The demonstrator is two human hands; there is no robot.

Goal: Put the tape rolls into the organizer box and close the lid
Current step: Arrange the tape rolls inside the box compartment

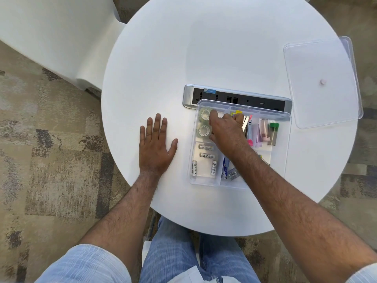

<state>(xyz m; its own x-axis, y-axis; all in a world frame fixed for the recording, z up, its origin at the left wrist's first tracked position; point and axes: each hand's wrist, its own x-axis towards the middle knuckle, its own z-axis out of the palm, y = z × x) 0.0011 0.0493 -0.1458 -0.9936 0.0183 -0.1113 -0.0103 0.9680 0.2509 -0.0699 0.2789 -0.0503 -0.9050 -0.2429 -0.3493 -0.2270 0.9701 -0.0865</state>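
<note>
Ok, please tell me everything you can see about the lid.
The lid is a clear plastic rectangle with rounded corners, a raised rim and a small pale knob near its middle. It lies flat and off the box, on the far right part of the table. Its far right corner juts past the table edge. Its near edge looks close to the box, but contact cannot be told. Neither hand touches it.
</note>
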